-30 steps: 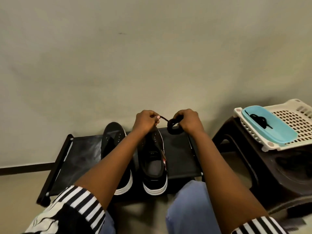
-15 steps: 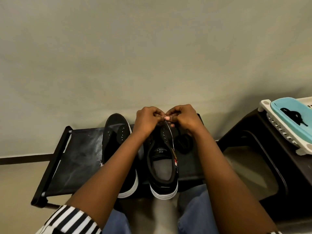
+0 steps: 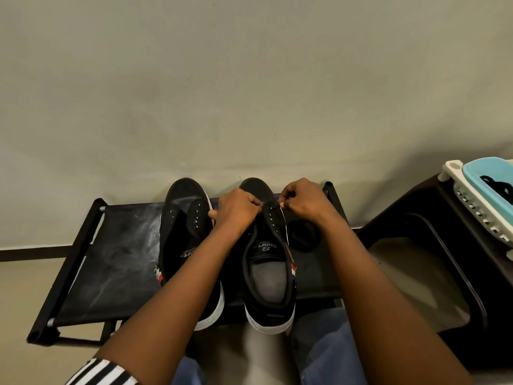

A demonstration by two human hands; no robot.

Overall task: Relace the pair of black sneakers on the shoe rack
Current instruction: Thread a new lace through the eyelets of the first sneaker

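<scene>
Black sneakers sit side by side on the shoe rack (image 3: 111, 259), toes toward the wall, heels overhanging the front edge.

- left sneaker (image 3: 183, 218): eyelets bare, no lace in it. The left forearm crosses over its heel.
- right sneaker (image 3: 266, 273): both hands are at the eyelets nearest the toe.
- left hand (image 3: 236, 209): fingers curled tight on the right sneaker's upper at the left eyelet row, holding it there. Whether they also pinch the lace cannot be told.
- right hand (image 3: 302, 200): fingers pinched narrow on a thin black lace (image 3: 273, 207), which runs across to the eyelets between the two hands.
- The slack of the lace lies coiled on the rack, just beside the right sneaker's outer side.

To the right is a dark stool (image 3: 444, 245). It carries a white basket (image 3: 472, 212) with a blue tray (image 3: 477, 173) in it, and a second black lace (image 3: 497, 184) lies in the tray.
</scene>
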